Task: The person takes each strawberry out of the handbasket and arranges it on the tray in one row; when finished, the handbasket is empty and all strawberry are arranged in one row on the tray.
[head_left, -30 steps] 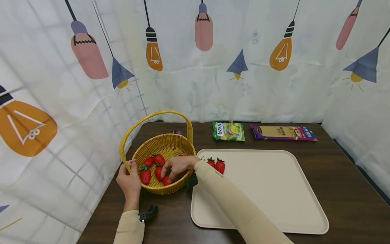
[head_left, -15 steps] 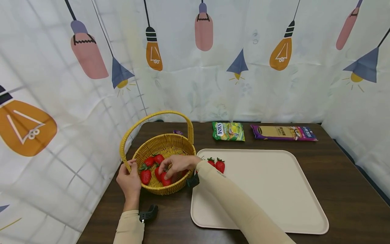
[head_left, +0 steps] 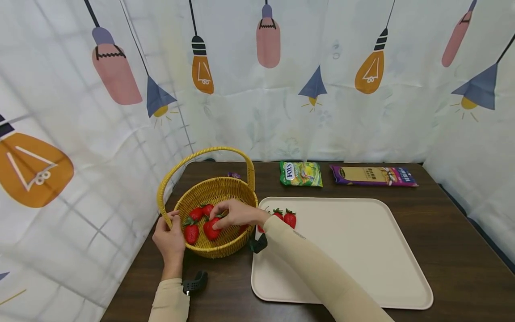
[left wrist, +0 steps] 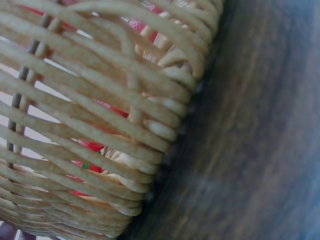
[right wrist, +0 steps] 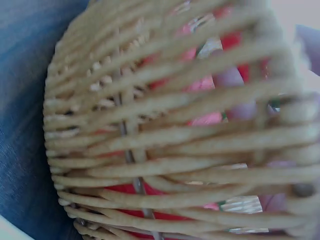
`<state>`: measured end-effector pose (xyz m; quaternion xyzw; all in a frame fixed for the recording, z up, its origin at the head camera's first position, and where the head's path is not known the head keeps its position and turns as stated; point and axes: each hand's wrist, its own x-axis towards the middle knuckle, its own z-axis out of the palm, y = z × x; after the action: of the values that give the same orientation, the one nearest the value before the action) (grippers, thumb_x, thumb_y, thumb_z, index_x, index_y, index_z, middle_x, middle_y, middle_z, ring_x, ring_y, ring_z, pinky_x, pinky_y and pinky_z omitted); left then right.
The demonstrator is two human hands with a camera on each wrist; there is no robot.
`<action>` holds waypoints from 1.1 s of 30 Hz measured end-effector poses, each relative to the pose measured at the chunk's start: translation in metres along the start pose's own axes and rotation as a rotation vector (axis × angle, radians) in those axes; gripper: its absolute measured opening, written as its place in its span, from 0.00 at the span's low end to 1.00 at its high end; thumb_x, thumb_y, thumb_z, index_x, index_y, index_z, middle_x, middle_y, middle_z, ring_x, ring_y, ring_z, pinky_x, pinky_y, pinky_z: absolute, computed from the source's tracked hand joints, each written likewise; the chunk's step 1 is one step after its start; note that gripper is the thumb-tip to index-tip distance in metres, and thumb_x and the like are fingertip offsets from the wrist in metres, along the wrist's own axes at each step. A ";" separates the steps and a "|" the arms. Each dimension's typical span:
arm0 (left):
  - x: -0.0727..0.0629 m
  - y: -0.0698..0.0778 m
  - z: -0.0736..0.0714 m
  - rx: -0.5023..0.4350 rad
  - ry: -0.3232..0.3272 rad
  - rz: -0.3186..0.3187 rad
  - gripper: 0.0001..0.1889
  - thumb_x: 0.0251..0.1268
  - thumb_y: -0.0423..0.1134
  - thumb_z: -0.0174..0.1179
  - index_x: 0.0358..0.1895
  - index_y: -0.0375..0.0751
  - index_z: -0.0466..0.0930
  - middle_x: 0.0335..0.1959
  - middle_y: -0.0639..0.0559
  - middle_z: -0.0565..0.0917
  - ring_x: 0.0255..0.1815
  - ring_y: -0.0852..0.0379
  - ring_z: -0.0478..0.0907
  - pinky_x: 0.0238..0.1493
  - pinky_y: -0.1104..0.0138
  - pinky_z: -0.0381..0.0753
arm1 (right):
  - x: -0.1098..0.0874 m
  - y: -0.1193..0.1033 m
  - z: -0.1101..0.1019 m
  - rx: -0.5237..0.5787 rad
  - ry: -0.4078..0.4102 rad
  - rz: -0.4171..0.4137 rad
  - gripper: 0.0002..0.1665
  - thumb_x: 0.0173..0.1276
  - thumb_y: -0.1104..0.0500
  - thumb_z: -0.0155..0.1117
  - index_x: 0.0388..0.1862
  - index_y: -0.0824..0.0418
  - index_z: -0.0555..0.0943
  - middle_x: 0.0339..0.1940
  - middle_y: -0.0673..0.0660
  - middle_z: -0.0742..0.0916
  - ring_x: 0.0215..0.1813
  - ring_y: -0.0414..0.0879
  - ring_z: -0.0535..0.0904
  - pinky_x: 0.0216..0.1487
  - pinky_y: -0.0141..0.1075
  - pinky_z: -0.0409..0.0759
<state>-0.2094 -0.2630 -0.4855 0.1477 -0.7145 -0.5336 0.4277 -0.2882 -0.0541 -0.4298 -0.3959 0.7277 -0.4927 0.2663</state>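
Observation:
A yellow wicker basket with a tall arched handle stands on the table at centre left in the head view. My left hand grips its left rim at the foot of the handle. Inside the basket, my right hand pinches a red strawberry between thumb and fingers. Several other strawberries lie around it on the basket floor. Both wrist views are filled mostly by woven basket wall, with bits of red showing through the gaps; fingers show faintly behind the weave in the right wrist view.
A cream tray lies right of the basket, with a few strawberries at its upper left corner. Behind it are a green candy bag and a long purple snack packet. A small purple item sits behind the basket.
My right hand has risen slightly and pinches a strawberry, which has come up and left over the others. My left hand has kept its grip on the basket.

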 end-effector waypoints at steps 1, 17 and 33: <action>0.000 0.000 0.000 -0.001 0.000 0.000 0.11 0.70 0.36 0.56 0.39 0.28 0.82 0.43 0.41 0.85 0.37 0.68 0.74 0.37 0.71 0.66 | -0.003 -0.002 0.000 -0.021 0.018 -0.012 0.14 0.63 0.58 0.71 0.46 0.59 0.82 0.46 0.50 0.84 0.49 0.38 0.76 0.49 0.32 0.77; 0.000 -0.002 0.002 0.017 0.014 -0.011 0.11 0.69 0.36 0.57 0.38 0.30 0.82 0.41 0.49 0.86 0.33 0.65 0.73 0.35 0.70 0.64 | -0.068 -0.004 -0.022 0.000 0.280 -0.039 0.12 0.66 0.56 0.68 0.47 0.52 0.79 0.47 0.49 0.81 0.48 0.45 0.76 0.49 0.38 0.76; 0.000 -0.002 0.001 0.016 0.012 -0.012 0.11 0.70 0.37 0.56 0.38 0.30 0.82 0.42 0.44 0.85 0.34 0.65 0.74 0.34 0.70 0.64 | -0.124 0.038 -0.050 0.090 0.565 0.040 0.16 0.68 0.62 0.64 0.54 0.60 0.79 0.57 0.57 0.82 0.56 0.54 0.77 0.53 0.44 0.77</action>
<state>-0.2107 -0.2631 -0.4873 0.1587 -0.7151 -0.5298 0.4275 -0.2710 0.0825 -0.4465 -0.2161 0.7581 -0.6101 0.0799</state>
